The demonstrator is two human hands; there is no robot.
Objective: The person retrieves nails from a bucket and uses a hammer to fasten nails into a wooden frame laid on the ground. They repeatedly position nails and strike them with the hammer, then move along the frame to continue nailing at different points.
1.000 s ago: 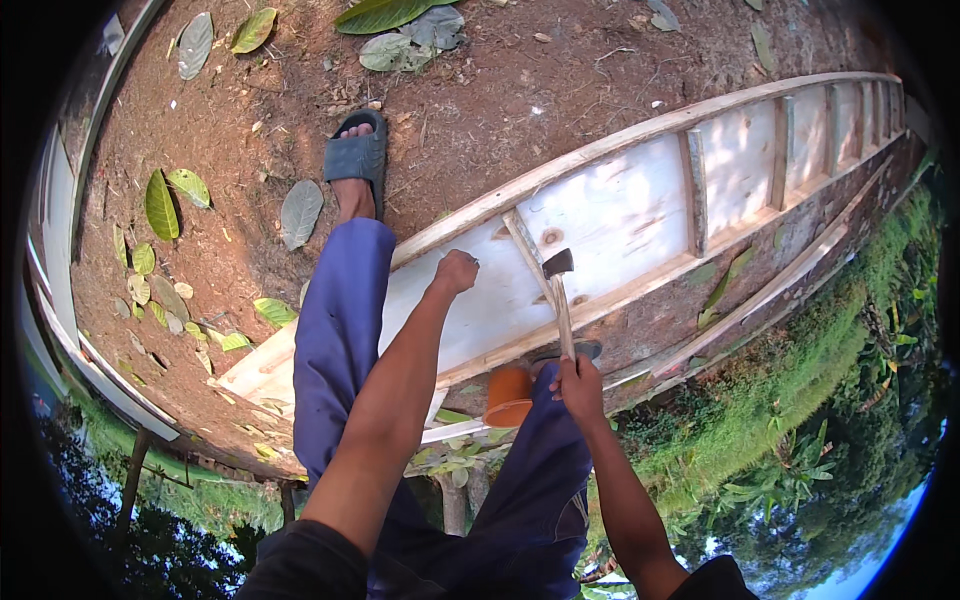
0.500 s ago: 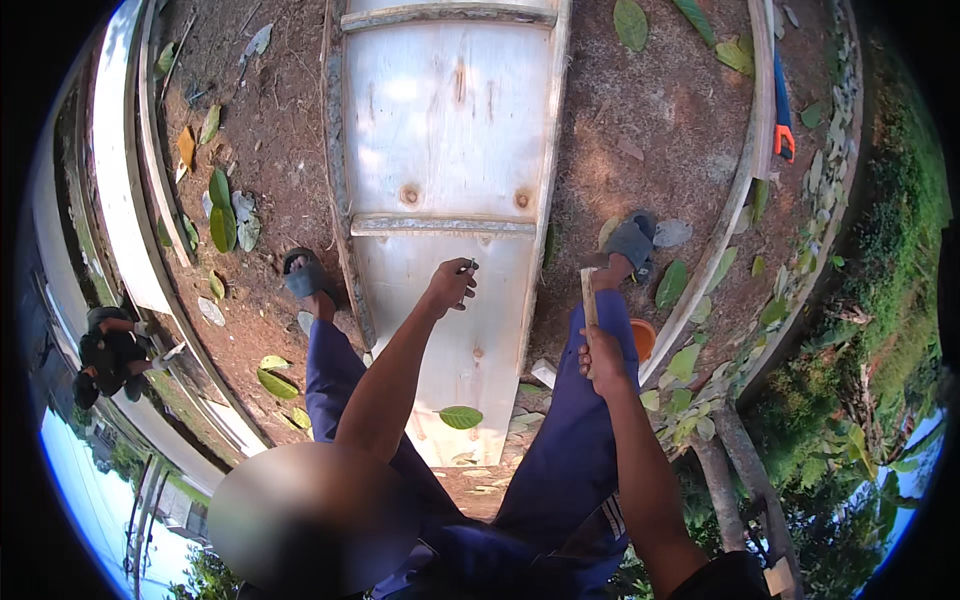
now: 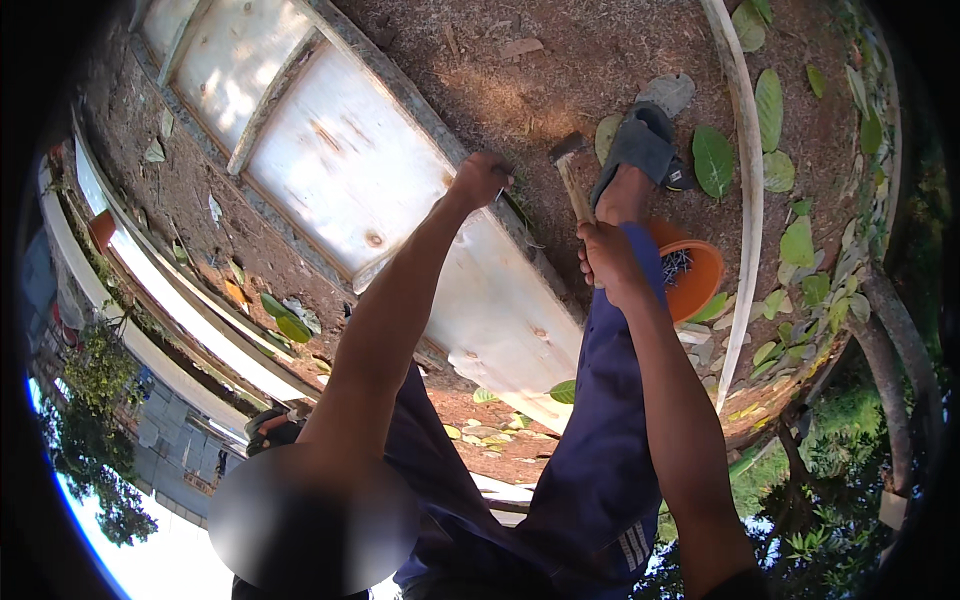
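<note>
The left hand [image 3: 483,180] is closed, a thin metal piece [image 3: 500,194] showing at its fingers, too small to identify surely. The right hand [image 3: 607,255] grips a wooden-handled hammer [image 3: 573,185], its dark head raised beyond the knuckles, right of the left hand. Beneath the left hand runs the edge of a ribbed wooden panel [image 3: 345,170]; contact cannot be told. An orange bucket [image 3: 703,288] of nails [image 3: 676,264] sits just beside the right leg, near a sandalled foot [image 3: 632,190].

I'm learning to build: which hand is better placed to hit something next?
Probably the right hand: it grips the hammer-like tool by its wooden handle, head pointing away. The left hand, by the wooden frame, seems busy holding something small and thin.
</note>
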